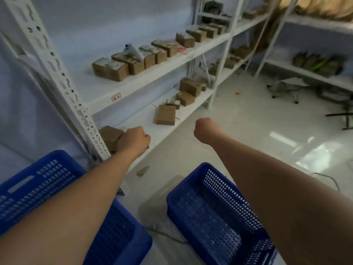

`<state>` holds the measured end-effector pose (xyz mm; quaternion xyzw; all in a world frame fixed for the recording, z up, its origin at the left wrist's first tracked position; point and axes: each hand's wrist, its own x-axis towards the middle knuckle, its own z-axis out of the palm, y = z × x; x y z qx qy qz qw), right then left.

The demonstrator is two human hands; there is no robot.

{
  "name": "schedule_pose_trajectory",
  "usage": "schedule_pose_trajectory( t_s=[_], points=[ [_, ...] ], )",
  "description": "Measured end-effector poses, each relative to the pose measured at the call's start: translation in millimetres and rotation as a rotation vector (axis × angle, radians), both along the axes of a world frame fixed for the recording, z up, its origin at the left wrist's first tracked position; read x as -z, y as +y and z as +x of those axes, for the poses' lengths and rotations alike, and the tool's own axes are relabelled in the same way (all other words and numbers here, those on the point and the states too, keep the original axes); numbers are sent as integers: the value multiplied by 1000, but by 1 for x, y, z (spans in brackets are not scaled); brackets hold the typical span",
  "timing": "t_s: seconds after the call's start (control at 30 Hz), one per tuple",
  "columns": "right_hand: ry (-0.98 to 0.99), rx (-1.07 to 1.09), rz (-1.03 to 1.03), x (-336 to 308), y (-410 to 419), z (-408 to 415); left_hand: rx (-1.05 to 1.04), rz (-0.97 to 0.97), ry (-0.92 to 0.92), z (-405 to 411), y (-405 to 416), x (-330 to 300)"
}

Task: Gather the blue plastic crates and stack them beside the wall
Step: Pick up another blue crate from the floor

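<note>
While both arms are reaching forward over the floor (238,131), the left hand (136,139) and right hand (205,130) are showing closed fists, each grip curled shut on nothing visible. Two blue crates are lying below the arms: the left crate (47,180), partly hidden by the left forearm and sitting close to the shelf post (63,81); the right crate (215,203), open side up, sitting apart from it with bare floor between. Neither hand is touching a crate. Shelves (152,73) along the wall (86,22) are carrying small cardboard boxes (110,68). Judged step: taking hold of a crate for stacking. Doing it well is calling for opening the hands, lowering them to opposite rims or to the handle slot (21,183), lifting level, then nesting one crate squarely inside the other, clear of the shelf post.
</note>
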<state>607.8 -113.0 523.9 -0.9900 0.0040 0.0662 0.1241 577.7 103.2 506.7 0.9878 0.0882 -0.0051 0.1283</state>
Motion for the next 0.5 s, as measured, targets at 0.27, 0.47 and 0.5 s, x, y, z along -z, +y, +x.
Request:
schedule_pose_trajectory(
  t_s=[0.27,0.47,0.5],
  points=[
    [142,193,-35,69,-183,-33,121,-134,126,11,-174,66],
    [175,319,-4,126,-289,-46,111,-131,219,23,-262,110],
    [181,336,2,136,-302,-49,107,-132,230,24,-272,120]
  ],
)
